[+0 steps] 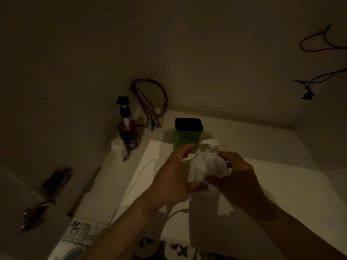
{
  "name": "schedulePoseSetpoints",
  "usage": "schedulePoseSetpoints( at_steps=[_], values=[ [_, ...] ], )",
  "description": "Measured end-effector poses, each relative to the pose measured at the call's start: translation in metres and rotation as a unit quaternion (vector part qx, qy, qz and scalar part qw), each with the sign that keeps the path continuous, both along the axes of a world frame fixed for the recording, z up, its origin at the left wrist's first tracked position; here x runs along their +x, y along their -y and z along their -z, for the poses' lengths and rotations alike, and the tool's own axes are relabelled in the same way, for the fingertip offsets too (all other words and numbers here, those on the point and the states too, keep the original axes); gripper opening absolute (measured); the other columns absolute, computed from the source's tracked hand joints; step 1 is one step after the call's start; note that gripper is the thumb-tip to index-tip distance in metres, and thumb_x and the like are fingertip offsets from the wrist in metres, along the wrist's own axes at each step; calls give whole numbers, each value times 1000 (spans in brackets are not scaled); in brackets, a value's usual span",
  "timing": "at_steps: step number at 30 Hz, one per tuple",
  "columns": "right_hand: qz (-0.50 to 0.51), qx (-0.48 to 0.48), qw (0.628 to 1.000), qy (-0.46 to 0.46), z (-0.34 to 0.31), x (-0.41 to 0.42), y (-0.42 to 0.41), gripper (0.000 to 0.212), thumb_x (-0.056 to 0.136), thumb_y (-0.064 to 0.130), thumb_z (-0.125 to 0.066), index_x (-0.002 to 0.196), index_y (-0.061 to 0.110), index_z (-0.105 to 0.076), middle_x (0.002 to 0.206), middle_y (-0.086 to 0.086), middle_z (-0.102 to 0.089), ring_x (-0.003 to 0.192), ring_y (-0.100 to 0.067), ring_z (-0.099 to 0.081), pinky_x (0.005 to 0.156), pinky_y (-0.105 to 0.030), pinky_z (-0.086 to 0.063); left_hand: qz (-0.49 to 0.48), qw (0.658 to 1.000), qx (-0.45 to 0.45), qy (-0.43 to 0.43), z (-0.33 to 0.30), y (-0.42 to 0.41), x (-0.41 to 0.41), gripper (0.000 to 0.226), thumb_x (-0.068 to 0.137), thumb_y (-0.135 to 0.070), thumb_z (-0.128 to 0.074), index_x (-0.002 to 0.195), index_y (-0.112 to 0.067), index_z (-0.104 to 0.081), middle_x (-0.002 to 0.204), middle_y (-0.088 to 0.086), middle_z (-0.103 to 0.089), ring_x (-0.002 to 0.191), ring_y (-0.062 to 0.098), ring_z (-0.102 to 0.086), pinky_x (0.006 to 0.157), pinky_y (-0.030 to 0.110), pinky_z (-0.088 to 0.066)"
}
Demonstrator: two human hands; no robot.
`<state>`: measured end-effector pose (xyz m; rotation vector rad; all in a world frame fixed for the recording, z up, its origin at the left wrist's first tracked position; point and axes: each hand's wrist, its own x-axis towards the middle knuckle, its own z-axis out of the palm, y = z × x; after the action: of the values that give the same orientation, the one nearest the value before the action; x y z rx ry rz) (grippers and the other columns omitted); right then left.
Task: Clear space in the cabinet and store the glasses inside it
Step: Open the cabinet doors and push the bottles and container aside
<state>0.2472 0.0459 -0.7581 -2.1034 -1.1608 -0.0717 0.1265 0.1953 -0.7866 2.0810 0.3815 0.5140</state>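
Observation:
I look into a dim cabinet with a pale shelf [281, 184]. A white pump bottle [206, 166] stands in the middle of the shelf, between my hands. My right hand [240, 179] grips it, thumb in front and fingers curled round its right side. My left hand [174, 179] is at the bottle's left side with straight fingers, its thumb near the bottle's base. Whether the left hand touches the bottle is unclear. No glasses are in view.
Just behind the bottle stands a green container with a black lid [187, 136]. At the left wall are a brown pump bottle [127, 132] and a small white bottle [118, 149]. Coloured wires [150, 102] hang in the back corner. A door hinge [56, 181] is at the left.

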Motion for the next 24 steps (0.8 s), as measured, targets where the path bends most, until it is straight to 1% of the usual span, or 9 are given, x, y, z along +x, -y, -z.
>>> schedulePoseSetpoints(
  at_steps=[3, 7, 9, 11, 15, 18, 20, 22, 24],
  values=[
    [-14, -24, 998, -49, -7, -16, -11, 67, 65, 19, -93, 124, 8, -64, 118, -8, -67, 100, -22, -65, 83, -44, -59, 26, 999, -24, 4, -7, -10, -11, 105, 60, -30, -95, 146, -32, -35, 142, -16, -46, 130, 1, -45, 102, 18, -41],
    [-52, -42, 994, -83, -10, -37, -29, 68, 69, 29, -89, 129, 18, -58, 119, 4, -61, 103, -12, -58, 90, -32, -53, 55, 998, -41, -12, -15, -36, -41, 92, 66, -15, -92, 142, -25, -42, 136, -10, -54, 124, 5, -53, 100, 22, -46],
    [-63, -53, 992, -96, -9, -46, -37, 70, 70, 31, -88, 131, 20, -56, 121, 6, -58, 106, -10, -56, 93, -29, -50, 57, 997, -38, -24, -21, -47, -54, 91, 67, -13, -91, 142, -25, -42, 135, -10, -55, 123, 7, -54, 100, 25, -47],
    [-85, -44, 988, -124, -8, -56, -45, 72, 68, 37, -87, 132, 22, -57, 125, 6, -60, 110, -14, -59, 95, -33, -51, 57, 997, -22, -36, -27, -53, -62, 92, 65, -17, -92, 142, -29, -42, 133, -19, -54, 121, -2, -52, 95, 16, -45],
    [-107, 19, 966, -236, -3, -72, -63, 71, 58, 47, -86, 122, 43, -57, 124, 11, -62, 113, -14, -62, 95, -45, -54, 66, 995, 27, -76, -39, -66, -74, 83, 63, -20, -93, 135, -21, -53, 128, -19, -55, 114, -12, -51, 90, 7, -41],
    [-107, 14, 967, -233, 4, -74, -68, 78, 66, 31, -90, 135, 34, -52, 133, 7, -56, 122, -18, -56, 100, -49, -50, 56, 994, 11, -98, -39, -79, -80, 70, 70, -10, -88, 131, -13, -54, 119, -11, -61, 105, -8, -58, 86, 9, -44],
    [-95, 20, 968, -230, 5, -70, -66, 73, 70, 26, -89, 131, 36, -52, 131, 4, -56, 120, -21, -55, 99, -49, -51, 38, 993, -19, -112, -39, -90, -87, 67, 74, 3, -80, 134, -3, -52, 114, -8, -62, 96, -8, -61, 83, 12, -47],
    [-76, 34, 973, -216, 3, -64, -60, 63, 73, 24, -87, 126, 33, -56, 125, 1, -58, 113, -21, -59, 92, -48, -55, 31, 992, -25, -121, -38, -101, -93, 73, 68, 9, -83, 133, 0, -51, 122, -2, -59, 106, -8, -57, 91, 13, -44],
    [-58, 26, 983, -172, 0, -57, -53, 56, 77, 25, -84, 127, 21, -60, 121, -2, -61, 104, -20, -62, 85, -48, -58, 16, 992, -26, -121, -41, -109, -102, 79, 65, 13, -84, 135, 2, -48, 131, 10, -55, 119, 8, -55, 99, 18, -43]
  ],
)
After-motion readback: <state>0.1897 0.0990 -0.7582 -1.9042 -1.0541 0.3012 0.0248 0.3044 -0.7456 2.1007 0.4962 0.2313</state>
